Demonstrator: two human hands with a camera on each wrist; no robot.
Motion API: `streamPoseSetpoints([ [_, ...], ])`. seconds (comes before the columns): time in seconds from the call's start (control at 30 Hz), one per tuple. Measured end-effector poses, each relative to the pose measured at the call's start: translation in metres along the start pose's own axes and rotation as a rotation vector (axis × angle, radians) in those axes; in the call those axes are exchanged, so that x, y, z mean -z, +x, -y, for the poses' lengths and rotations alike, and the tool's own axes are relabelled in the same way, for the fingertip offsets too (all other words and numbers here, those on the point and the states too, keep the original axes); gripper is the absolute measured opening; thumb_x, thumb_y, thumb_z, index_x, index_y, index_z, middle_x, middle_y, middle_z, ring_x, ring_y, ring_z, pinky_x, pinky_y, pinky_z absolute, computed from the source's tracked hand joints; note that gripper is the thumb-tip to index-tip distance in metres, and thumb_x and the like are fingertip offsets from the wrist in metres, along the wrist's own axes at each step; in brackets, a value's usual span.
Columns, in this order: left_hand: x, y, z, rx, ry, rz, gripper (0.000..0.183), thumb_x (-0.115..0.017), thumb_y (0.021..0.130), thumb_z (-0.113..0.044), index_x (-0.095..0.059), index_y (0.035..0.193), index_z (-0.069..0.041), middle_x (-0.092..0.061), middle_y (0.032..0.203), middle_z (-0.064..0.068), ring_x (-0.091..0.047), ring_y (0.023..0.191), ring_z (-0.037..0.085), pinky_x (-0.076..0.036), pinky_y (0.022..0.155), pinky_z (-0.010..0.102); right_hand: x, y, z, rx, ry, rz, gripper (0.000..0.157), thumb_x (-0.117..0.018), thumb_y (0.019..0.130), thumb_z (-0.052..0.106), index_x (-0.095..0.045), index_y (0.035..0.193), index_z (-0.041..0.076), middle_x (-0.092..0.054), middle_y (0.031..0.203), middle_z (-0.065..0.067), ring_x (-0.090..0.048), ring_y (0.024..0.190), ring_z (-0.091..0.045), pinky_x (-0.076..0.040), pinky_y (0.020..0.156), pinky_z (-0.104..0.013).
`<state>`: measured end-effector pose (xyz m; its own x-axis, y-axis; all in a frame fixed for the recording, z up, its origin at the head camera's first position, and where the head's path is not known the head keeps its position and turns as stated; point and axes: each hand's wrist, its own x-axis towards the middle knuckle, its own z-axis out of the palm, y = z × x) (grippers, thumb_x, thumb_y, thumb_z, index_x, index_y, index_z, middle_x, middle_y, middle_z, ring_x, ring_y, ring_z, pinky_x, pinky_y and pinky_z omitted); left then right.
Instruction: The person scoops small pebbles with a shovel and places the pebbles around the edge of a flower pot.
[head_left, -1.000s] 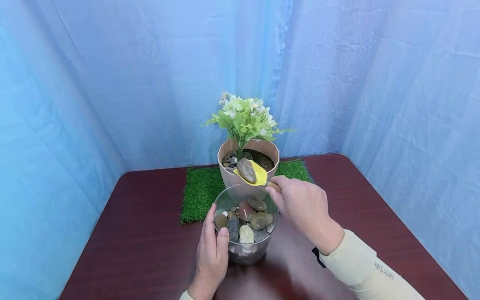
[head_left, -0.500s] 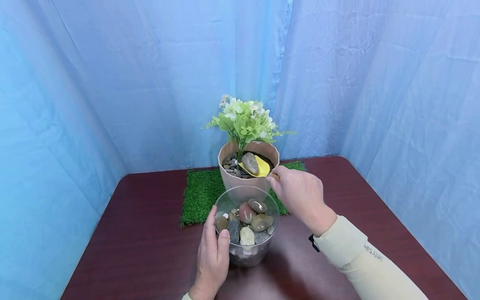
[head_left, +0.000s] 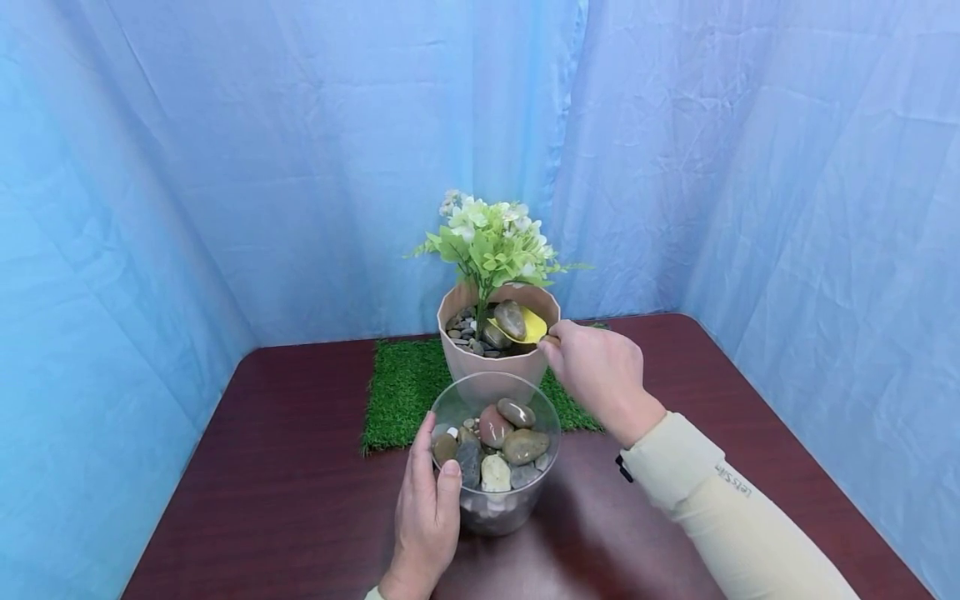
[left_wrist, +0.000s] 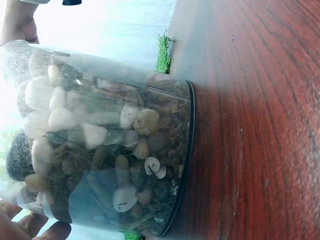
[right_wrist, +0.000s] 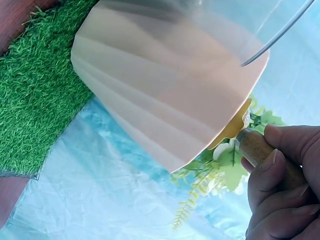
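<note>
My right hand (head_left: 598, 371) grips the wooden handle (right_wrist: 265, 152) of a small yellow trowel (head_left: 534, 327), its blade inside the pink flowerpot (head_left: 487, 371). A large grey-brown stone (head_left: 511, 318) lies on the blade, and another stone (head_left: 495, 337) shows just below it in the pot. White artificial flowers (head_left: 498, 237) stand in the pot, with small pebbles (head_left: 459, 327) at its left. My left hand (head_left: 429, 517) holds the left side of a clear plastic container (head_left: 491, 521). Big stones (head_left: 525, 447) fill its upper part; smaller pebbles and grit (left_wrist: 150, 150) show through the wall.
The pot stands on a green artificial grass mat (head_left: 401, 392) at the back of the dark red table (head_left: 300, 467). The container stands right in front of the pot. Blue curtains (head_left: 337, 167) hang behind and at both sides.
My right hand has moved the trowel and its stone from above the container's far rim forward and down into the pot, then slightly right. The left hand stays at the container.
</note>
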<state>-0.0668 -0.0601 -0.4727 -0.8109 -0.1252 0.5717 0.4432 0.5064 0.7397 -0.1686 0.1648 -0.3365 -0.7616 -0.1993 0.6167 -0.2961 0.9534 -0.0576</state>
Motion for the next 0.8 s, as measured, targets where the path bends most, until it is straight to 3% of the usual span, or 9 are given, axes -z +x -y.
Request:
streamPoseSetpoints([
  [0.3, 0.000, -0.001, 0.000, 0.005, -0.010, 0.001, 0.066, -0.054, 0.104, -0.006, -0.031, 0.165, -0.017, -0.040, 0.166, 0.002, -0.042, 0.149, 0.022, -0.023, 0.118, 0.009, -0.008, 0.009, -0.007, -0.047, 0.006, 0.039, 0.037, -0.068, 0.096, 0.023, -0.052, 0.064, 0.019, -0.037, 0.048, 0.001, -0.035, 0.042, -0.020, -0.024, 0.037, -0.037],
  [0.53, 0.000, -0.001, 0.001, -0.001, -0.013, 0.000, 0.064, -0.054, 0.104, -0.006, -0.033, 0.164, -0.012, -0.041, 0.165, 0.006, -0.044, 0.148, 0.023, -0.024, 0.117, 0.009, -0.010, 0.016, -0.010, -0.113, 0.014, 0.163, 0.033, -0.062, 0.099, 0.028, -0.058, 0.067, 0.021, -0.046, 0.051, 0.001, -0.045, 0.045, -0.023, -0.032, 0.038, -0.042],
  [0.8, 0.001, -0.001, 0.000, 0.027, -0.030, 0.013, 0.064, -0.055, 0.104, -0.008, -0.034, 0.164, -0.013, -0.042, 0.165, 0.007, -0.044, 0.148, 0.021, -0.025, 0.118, 0.010, -0.010, 0.022, -0.011, -0.139, -0.004, 0.226, 0.038, -0.061, 0.099, 0.028, -0.051, 0.064, 0.019, -0.045, 0.052, -0.002, -0.044, 0.045, -0.025, -0.032, 0.038, -0.043],
])
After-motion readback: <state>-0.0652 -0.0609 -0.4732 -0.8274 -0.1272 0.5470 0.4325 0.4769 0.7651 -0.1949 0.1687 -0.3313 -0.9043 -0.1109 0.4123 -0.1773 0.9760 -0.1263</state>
